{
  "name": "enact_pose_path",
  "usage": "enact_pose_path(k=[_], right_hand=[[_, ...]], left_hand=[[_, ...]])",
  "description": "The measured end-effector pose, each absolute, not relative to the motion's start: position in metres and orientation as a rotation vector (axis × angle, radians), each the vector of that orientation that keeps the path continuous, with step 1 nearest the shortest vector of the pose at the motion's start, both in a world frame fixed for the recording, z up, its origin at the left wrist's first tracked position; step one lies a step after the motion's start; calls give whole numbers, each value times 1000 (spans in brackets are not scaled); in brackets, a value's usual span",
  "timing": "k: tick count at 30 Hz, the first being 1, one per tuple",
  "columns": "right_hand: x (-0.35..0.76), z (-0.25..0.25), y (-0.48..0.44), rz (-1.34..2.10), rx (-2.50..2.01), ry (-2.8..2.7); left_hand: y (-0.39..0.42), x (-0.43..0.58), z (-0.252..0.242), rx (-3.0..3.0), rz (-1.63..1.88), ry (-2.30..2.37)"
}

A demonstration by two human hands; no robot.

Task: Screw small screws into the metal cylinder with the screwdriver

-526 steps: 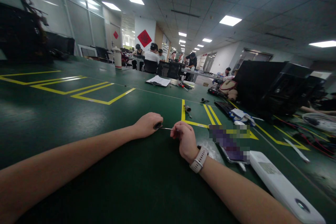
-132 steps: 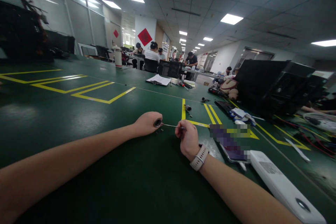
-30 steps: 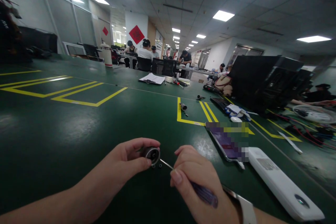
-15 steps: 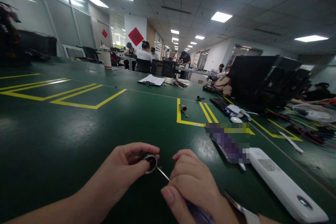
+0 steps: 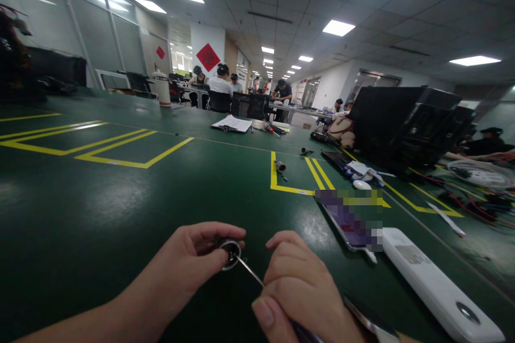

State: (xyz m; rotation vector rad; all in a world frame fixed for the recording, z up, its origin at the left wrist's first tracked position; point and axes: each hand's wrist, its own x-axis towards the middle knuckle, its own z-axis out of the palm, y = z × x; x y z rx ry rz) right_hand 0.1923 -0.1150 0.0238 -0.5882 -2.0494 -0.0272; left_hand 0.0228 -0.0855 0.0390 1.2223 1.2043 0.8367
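My left hand is closed around a small round metal connector shell, its open end turned toward my right hand. Inside the ring are dark inner parts, too small to make out. In my right hand is a screwdriver; its thin metal shaft slants up to the left, with the tip at the shell's opening. The fingers cover most of the purplish handle. Both hands are just above the green table.
Right of my hands lie a phone with a cable plugged in and a long white device. Farther off are a metal fitting, a clipboard with paper, a black case and loose wires. People sit in the background.
The screwdriver tip has moved left, from the shell's right rim into its opening. My right hand has shifted slightly; my left keeps its hold on the shell.
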Motion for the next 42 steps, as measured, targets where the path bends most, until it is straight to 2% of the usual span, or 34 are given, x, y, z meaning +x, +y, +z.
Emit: enact_pose_path(k=[12, 21, 30, 42], right_hand=[[191, 21, -114, -32, -618, -2081], [191, 7, -102, -289, -481, -2194], [191, 6, -99, -379, -429, -2187], [191, 2, -100, -269, -446, -2227]], left_hand=[[-87, 27, 48, 1190, 829, 1229], [-83, 26, 42, 1125, 837, 1202], [-81, 27, 38, 1129, 849, 1210], [-77, 29, 33, 1181, 830, 1189]])
